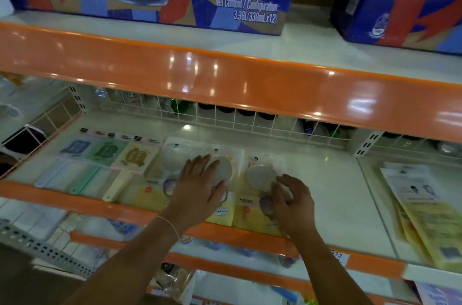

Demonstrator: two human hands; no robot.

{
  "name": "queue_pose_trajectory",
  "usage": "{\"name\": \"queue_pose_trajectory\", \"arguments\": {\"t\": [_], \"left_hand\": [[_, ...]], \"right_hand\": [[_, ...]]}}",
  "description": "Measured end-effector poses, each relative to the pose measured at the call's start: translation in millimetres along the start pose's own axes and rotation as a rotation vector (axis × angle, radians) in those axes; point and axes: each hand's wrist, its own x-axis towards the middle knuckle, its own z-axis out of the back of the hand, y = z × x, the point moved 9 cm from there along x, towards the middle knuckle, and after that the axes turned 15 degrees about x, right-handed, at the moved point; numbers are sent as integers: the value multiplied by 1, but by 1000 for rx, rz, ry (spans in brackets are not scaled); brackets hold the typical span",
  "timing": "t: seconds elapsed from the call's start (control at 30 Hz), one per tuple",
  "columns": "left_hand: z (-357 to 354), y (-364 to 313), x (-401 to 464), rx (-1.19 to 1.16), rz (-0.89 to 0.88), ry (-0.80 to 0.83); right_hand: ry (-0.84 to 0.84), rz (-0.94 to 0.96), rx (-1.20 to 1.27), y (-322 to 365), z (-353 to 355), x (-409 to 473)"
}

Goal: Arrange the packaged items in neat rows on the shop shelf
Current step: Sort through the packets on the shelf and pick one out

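Glossy orange shelf edge (250, 79); packets (222, 214) seemingly clear plastic over card.

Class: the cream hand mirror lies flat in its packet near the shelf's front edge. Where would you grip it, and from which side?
Probably the handle end of the cream hand mirror, from the front. The handle points toward the orange shelf lip, while its square head is wedged between neighbouring packets.

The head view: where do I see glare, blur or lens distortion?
Head view: bright ceiling-light reflections streak the glossy orange shelf edge; the straight shelves bow, a wide-angle effect; the yellow packets at far right are smeared; print under the left hand and right hand is too soft to read.
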Motion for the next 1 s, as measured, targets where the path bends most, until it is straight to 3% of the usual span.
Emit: {"name": "queue_pose_trajectory", "arguments": {"t": [0.13,0.33,0.43,0.53,0.63,1.0], "left_hand": [[16,-82,31,-89,-58,-71],[-17,-204,62,-232,-154,122],[-33,-254,68,-301,-186,209],[-44,-294,68,-393,-193,292],[-47,-327,68,-430,-219,342],[-65,-378,66,-435,-233,408]], "right_hand": [[-121,110,24,0,60,14],[-290,105,-136,-25,186,31],[-335,-49,-343,-60,240,30],[-311,-386,-577,-105,277,18],[-326,-495,-597,-129,299,7],[-221,-462,-748,-121,310,11]]}}
